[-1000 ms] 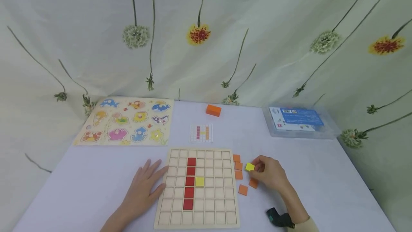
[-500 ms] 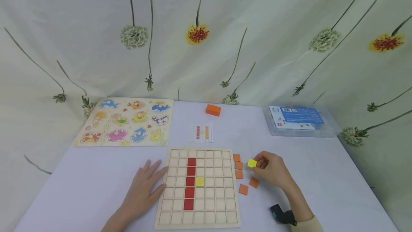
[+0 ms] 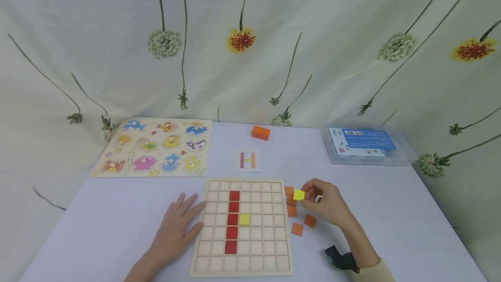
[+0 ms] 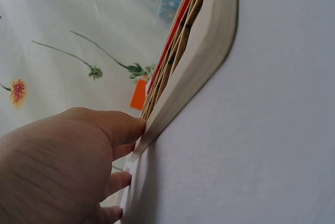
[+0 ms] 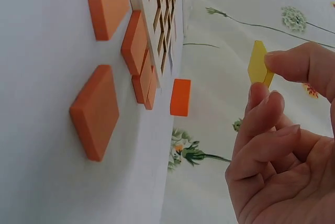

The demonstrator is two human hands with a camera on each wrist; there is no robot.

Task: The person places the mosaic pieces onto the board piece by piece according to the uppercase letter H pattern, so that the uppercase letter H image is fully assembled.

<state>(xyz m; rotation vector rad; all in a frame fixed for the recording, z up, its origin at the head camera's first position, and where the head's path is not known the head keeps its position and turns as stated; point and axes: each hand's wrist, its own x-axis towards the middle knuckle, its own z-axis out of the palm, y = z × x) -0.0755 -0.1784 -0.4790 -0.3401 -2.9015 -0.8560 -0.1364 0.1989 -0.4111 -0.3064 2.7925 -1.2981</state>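
Note:
Between thumb and fingertips my right hand (image 3: 325, 201) pinches a yellow square tile (image 3: 299, 195), raised above the table beside the board's right edge. In the right wrist view the yellow tile (image 5: 258, 66) is held clear of the surface. My left hand (image 3: 172, 234) lies with fingers spread, its fingertips touching the left edge of the wooden grid board (image 3: 256, 264). A column of several red tiles (image 3: 232, 219) fills cells of the board, and another yellow tile (image 3: 244, 219) sits right of the middle red one. Several orange tiles (image 3: 297, 229) lie on the table right of the board.
Behind the board lies a small pattern card (image 3: 245, 161), with an orange block (image 3: 260, 132) farther back. A sea-animal puzzle board (image 3: 152, 147) is at the back left. At the back right stands a clear plastic box (image 3: 368, 147).
My right hand, pinching the yellow tile, has lifted slightly, moved away from the loose orange tiles and then shifted left toward the board. My left hand stays at the board's edge.

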